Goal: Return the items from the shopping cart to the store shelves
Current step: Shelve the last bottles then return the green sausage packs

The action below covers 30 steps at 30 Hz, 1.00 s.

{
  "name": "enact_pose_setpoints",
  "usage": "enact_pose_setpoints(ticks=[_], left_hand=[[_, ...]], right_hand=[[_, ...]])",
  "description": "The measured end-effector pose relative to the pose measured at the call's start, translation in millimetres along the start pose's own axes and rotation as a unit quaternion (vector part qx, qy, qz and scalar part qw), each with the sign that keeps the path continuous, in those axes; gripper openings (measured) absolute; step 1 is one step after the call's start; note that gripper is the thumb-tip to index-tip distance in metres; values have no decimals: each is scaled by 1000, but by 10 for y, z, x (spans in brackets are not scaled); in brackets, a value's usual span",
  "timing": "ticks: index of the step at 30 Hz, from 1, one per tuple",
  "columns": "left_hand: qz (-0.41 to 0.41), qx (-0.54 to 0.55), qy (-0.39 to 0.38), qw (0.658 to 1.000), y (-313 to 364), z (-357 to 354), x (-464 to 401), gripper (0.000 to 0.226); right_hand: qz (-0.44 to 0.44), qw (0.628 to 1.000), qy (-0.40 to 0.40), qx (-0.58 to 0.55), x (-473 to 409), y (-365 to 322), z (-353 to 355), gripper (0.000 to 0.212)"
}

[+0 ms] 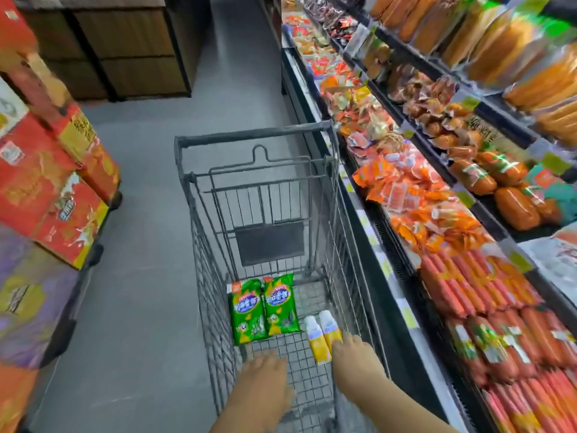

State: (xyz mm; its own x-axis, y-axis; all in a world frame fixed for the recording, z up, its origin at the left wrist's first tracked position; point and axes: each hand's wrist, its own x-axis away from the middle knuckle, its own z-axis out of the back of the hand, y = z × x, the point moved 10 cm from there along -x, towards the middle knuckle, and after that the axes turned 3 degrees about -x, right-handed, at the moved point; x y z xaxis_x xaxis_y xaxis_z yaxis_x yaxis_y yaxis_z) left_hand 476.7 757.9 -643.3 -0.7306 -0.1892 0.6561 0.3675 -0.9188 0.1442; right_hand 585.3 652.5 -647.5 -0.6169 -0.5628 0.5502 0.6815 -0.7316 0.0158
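Note:
A grey wire shopping cart (256,135) stands in the aisle beside the shelves on the right. On its floor lie two green snack packets (263,307) side by side and two yellow-and-white packets (321,335) to their right. Both my hands reach down into the cart. My left hand (265,370) hovers over the wire floor just below the green packets, fingers spread and blurred. My right hand (352,354) has its fingertips on the lower end of the yellow-and-white packets; whether it grips them is unclear.
Open shelves (374,239) along the right hold red sausages (468,285), orange packets and bagged goods. Stacked red gift boxes (46,195) fill the left side. Dark wooden cabinets (125,48) stand at the far end of the grey floor.

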Motion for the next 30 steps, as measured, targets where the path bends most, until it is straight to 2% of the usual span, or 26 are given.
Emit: enact_pose_setpoints(ticks=[3, 8, 13, 17, 19, 21, 24, 28, 30], left_hand=[[2, 1, -28, 1000, -2, -210, -613, 47], [-1, 1, -62, 998, -55, -696, -1488, 47], [0, 59, -52, 997, -68, -1042, -2080, 50], [24, 181, -48, 982, -38, -1300, -2399, 50], [49, 273, -45, 960, -19, -1411, -2508, 52], [78, 351, -34, 933, -10, -1483, -2593, 48], [124, 399, -18, 908, -66, -1533, -2690, 43], [151, 440, -6, 885, -119, -1558, -2762, 41], [162, 445, 2, 881, -137, -1541, -2750, 40]], right_hand=[[-9, 999, -35, -6, -579, 48, -320, 41], [-37, 996, -78, -38, -1366, 111, -926, 42], [-131, 980, -76, -126, -1813, 299, -1363, 47], [-158, 976, -58, -138, -1955, 382, -1559, 51], [-180, 974, -46, -133, -1977, 425, -1632, 64], [-198, 965, -34, -166, -1985, 430, -1719, 63], [-234, 932, -35, -275, -1986, 454, -1883, 44], [-272, 852, -36, -446, -1960, 484, -2034, 43], [-279, 832, -33, -479, -1945, 495, -2073, 41]])
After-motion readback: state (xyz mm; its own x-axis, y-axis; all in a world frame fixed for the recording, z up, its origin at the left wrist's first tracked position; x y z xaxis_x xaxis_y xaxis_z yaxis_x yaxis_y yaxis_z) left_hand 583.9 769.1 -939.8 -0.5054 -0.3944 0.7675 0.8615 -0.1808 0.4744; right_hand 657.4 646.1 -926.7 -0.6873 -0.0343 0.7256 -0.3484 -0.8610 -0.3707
